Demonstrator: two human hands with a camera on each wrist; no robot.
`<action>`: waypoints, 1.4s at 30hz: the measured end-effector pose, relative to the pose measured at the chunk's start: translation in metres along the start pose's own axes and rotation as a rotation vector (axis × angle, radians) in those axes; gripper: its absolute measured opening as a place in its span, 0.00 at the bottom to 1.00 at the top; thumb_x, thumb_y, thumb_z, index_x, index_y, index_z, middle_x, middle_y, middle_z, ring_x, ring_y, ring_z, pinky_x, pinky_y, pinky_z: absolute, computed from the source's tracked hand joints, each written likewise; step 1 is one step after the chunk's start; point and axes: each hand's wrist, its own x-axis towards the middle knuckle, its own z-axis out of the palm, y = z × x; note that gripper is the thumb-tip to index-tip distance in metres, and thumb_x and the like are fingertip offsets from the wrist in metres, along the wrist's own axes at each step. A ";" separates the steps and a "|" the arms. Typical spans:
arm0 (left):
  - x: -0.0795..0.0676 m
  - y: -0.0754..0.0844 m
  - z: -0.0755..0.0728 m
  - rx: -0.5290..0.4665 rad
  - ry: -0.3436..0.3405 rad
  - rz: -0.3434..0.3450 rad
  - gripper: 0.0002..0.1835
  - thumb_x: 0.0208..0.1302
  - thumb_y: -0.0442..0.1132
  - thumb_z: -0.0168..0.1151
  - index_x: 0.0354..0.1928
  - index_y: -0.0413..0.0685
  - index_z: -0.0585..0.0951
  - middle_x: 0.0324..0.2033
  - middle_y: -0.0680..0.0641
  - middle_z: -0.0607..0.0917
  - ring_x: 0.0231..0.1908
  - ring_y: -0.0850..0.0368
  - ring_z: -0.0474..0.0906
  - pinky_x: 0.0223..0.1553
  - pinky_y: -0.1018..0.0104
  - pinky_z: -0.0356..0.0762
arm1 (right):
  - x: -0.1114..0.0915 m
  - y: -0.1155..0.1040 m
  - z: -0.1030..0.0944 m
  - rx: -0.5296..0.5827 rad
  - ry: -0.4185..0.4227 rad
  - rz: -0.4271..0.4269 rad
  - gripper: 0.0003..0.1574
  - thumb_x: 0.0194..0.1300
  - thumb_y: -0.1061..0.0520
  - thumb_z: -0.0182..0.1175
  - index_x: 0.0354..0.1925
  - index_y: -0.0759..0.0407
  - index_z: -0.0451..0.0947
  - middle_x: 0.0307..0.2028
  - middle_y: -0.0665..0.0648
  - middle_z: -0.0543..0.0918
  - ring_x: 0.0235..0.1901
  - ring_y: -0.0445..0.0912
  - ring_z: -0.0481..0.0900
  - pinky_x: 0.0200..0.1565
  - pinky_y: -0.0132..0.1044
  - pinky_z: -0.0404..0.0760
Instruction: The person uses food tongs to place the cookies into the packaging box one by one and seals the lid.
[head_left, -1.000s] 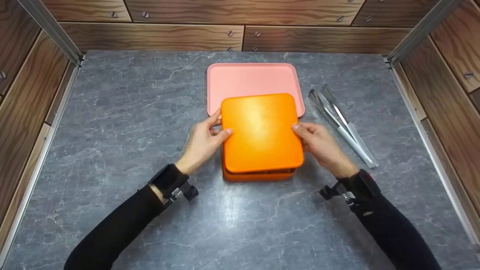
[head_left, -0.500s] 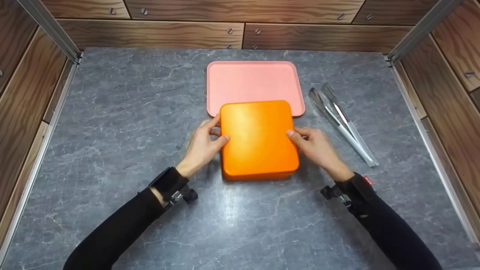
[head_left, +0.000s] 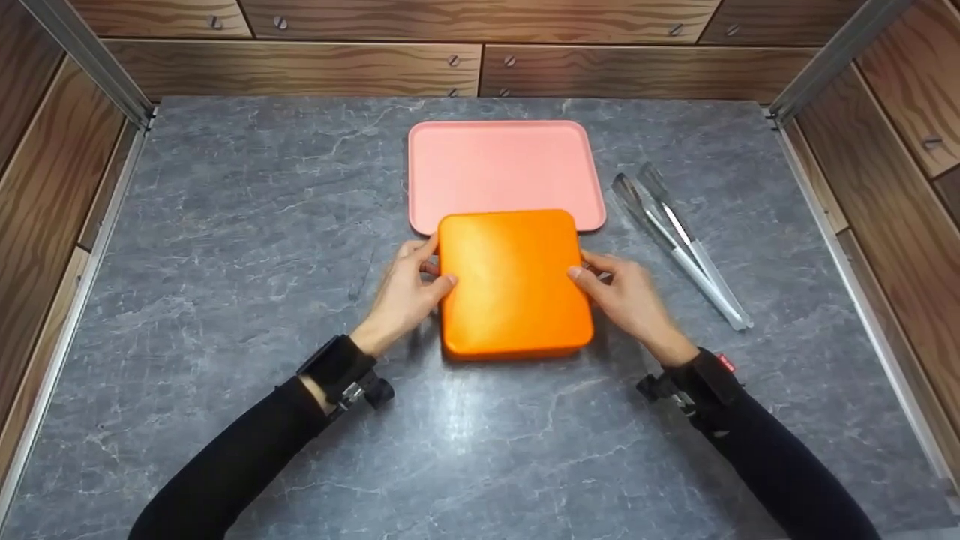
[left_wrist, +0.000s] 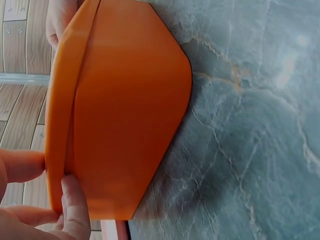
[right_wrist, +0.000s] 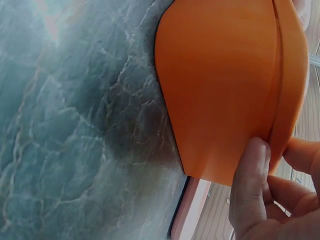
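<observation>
An orange square lid (head_left: 514, 277) sits on a matching orange box (left_wrist: 127, 105), its rim tilted slightly and a thin dark seam showing between the two in both wrist views. My left hand (head_left: 405, 289) pinches the lid's left edge, thumb on the top edge and other fingers lower at the side. Opposite it, my right hand (head_left: 630, 294) pinches the right edge in the same way. One fingertip of each hand touches the box wall near the seam. What the box contains is hidden.
Behind the box lies a pink tray (head_left: 502, 165), its front edge partly covered from the head view. Metal tongs with pale handles (head_left: 686, 247) rest to the right. Wood-patterned panels (head_left: 292, 71) border the grey marbled tabletop (head_left: 262, 202).
Both hands have lowered the lid towards me and down onto the box. The open gap along the box's front has closed. The tray and tongs stay where they were.
</observation>
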 end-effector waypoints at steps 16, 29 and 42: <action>0.002 -0.008 -0.004 0.078 0.019 0.027 0.39 0.71 0.34 0.65 0.80 0.42 0.61 0.62 0.40 0.72 0.48 0.51 0.77 0.42 0.64 0.84 | 0.008 -0.002 0.007 -0.064 -0.033 0.006 0.30 0.76 0.49 0.62 0.67 0.66 0.77 0.40 0.61 0.86 0.30 0.47 0.79 0.27 0.30 0.76; 0.014 -0.011 0.011 0.592 -0.019 0.295 0.40 0.76 0.52 0.53 0.80 0.35 0.56 0.81 0.35 0.45 0.80 0.40 0.44 0.80 0.43 0.45 | 0.020 -0.009 0.017 -0.417 0.011 -0.330 0.48 0.74 0.40 0.61 0.77 0.68 0.61 0.72 0.71 0.66 0.70 0.64 0.67 0.71 0.60 0.67; 0.033 -0.013 0.021 0.807 -0.179 0.318 0.51 0.75 0.69 0.42 0.82 0.35 0.48 0.81 0.36 0.40 0.81 0.42 0.37 0.81 0.46 0.38 | 0.033 -0.008 0.029 -0.550 -0.146 -0.259 0.59 0.77 0.26 0.40 0.81 0.68 0.42 0.82 0.66 0.41 0.80 0.62 0.41 0.78 0.64 0.48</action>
